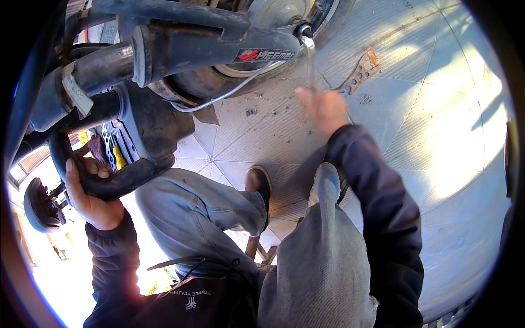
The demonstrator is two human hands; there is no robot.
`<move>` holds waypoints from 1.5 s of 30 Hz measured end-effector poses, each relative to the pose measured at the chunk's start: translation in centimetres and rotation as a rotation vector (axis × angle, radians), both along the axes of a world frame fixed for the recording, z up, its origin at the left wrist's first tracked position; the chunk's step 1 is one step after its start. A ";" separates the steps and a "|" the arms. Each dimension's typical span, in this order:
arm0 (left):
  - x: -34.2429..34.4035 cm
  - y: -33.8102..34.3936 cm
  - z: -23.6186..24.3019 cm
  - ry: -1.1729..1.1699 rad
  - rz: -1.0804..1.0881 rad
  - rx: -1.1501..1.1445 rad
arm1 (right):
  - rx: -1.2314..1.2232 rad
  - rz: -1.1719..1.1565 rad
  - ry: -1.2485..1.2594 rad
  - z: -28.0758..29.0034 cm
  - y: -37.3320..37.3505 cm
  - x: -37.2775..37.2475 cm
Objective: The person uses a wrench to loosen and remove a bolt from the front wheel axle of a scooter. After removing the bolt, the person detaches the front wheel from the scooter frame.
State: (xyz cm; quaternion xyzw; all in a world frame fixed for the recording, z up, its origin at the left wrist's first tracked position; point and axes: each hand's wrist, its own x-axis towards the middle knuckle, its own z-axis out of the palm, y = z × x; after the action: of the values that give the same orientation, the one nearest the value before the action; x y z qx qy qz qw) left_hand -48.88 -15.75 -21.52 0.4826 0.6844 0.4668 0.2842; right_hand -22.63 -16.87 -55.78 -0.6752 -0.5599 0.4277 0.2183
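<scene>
My left hand [93, 191] is wrapped around a thick black curved tube [134, 177] of a small wheeled vehicle. With my right hand [326, 111], smeared by motion, I grip the lower end of a silver ratchet wrench [311, 60]. The wrench head and its dark socket [304, 31] sit at the wheel axle, by the end of a dark grey fork arm [219, 50]. Behind that arm shows part of the wheel [331, 24]. A grey cable [232, 93] loops below the arm.
Right of the wrench, a rusty flat multi-hole spanner [361, 72] lies on the tiled floor [394, 120]. Several tools, one a yellow-handled tool [118, 157], show through the frame at left. A black rounded part [42, 206] sticks out beside my left hand. My legs straddle a wooden stool [252, 247].
</scene>
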 end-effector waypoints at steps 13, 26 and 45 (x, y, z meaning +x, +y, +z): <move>0.3 0.0 -0.1 -0.001 0.002 -0.002 | -0.008 -0.053 0.119 -0.9 -0.1 -1.0; 0.1 -0.1 0.0 -0.009 -0.010 -0.016 | -0.268 -0.064 0.964 6.0 -3.7 -0.3; -0.2 -0.1 0.1 -0.039 -0.012 -0.018 | 0.087 -0.176 0.368 -2.3 -2.2 0.5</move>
State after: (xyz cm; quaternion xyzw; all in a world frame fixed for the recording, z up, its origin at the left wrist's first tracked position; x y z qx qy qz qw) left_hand -49.12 -15.82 -21.41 0.4751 0.6800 0.4681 0.3047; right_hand -22.15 -19.12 -58.11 -0.6219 -0.4675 0.4985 0.3823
